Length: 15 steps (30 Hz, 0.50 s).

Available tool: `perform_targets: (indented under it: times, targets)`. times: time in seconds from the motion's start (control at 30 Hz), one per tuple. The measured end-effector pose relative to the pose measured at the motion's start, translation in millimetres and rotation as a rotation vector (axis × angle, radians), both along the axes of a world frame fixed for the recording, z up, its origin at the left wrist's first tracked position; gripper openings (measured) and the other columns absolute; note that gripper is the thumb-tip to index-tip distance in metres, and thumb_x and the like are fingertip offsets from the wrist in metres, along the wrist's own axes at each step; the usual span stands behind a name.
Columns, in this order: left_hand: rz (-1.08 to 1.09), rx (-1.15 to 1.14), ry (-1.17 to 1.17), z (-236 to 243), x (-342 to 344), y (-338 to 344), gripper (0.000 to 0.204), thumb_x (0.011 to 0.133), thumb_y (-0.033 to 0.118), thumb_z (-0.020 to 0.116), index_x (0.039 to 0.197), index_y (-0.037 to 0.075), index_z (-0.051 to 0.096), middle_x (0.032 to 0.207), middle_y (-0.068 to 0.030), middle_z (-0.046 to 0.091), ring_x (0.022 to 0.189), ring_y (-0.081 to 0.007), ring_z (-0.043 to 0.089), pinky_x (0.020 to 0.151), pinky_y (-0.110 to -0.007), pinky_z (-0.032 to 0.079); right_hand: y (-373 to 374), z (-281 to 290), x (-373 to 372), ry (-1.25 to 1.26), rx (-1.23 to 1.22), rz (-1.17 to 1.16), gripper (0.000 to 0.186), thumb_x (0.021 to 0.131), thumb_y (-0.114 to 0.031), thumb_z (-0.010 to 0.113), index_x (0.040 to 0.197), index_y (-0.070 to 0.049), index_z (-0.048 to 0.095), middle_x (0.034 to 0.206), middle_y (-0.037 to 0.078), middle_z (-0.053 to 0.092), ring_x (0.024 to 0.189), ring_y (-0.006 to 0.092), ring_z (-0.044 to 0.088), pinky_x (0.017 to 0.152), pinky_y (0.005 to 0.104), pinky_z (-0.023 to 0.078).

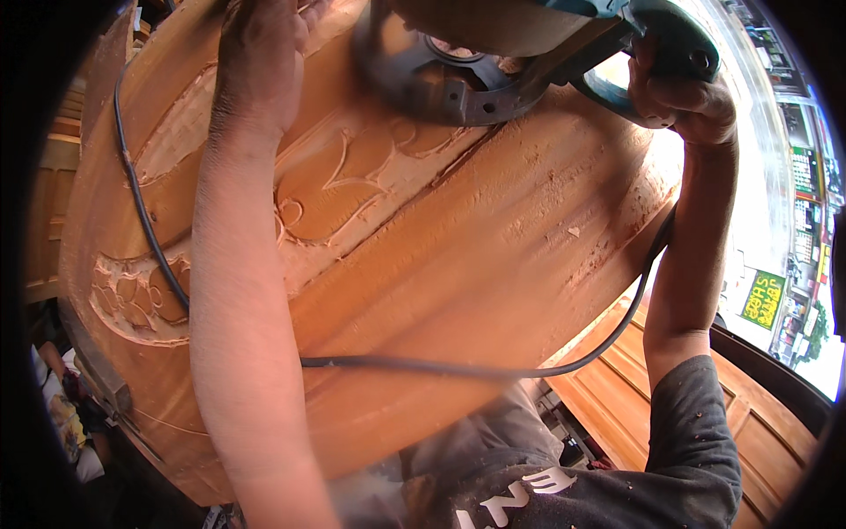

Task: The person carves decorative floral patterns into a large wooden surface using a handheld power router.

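Observation:
A router point(493, 44) with a teal handle and a dark ring-shaped base is over a large carved wooden panel point(423, 300). The fingers of my right hand point(683, 101) wrap around the handle on the router's right side. My left hand point(264, 53) is over the panel's far part, left of the base. The top edge of the picture cuts off most of its fingers, so its grip cannot be made out. Scrolls and leaf shapes point(352, 176) stand out from cut-back ground on the panel. A straight groove runs diagonally beside them.
A black power cord point(423, 363) loops across the panel beneath my left forearm and up by my right arm. Wood dust and chips point(573, 231) lie on the surface. Panelled wooden doors point(608, 388) are at the lower right. Another person's arm point(55, 360) shows at the far left.

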<state>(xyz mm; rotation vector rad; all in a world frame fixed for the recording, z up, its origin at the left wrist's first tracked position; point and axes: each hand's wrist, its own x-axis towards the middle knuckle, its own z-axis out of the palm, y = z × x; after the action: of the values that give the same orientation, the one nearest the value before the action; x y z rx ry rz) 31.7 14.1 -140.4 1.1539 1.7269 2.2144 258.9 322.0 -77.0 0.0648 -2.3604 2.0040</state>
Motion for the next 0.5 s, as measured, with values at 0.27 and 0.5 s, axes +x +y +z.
perform_targets:
  times: [0.27, 0.5]
  targets:
    - [0.071, 0.108, -0.123, 9.6, 20.9, 16.4, 0.068, 0.112, 0.054, 0.032, 0.163, 0.009, 0.029, 0.160, -0.0052, 0.039, 0.139, -0.0170, 0.046, 0.116, -0.041, 0.038, 0.9, 0.4, 4.6, -0.033, 0.008, -0.022, 0.036, 0.076, -0.012, 0.071, 0.108, -0.001, 0.061, 0.065, 0.006, 0.056, 0.049, 0.0111, 0.048, 0.047, 0.0261, 0.037]
    - [0.214, -0.050, 0.115, 6.3, 15.8, 12.1, 0.068, 0.112, 0.054, 0.033, 0.163, 0.010, 0.027, 0.160, -0.0046, 0.039, 0.139, -0.0181, 0.046, 0.114, -0.039, 0.039, -3.7, 2.7, 3.9, -0.015, -0.015, -0.023, 0.032, 0.077, -0.012, 0.071, 0.104, 0.000, 0.060, 0.063, 0.004, 0.052, 0.047, 0.0099, 0.046, 0.045, 0.0253, 0.035]
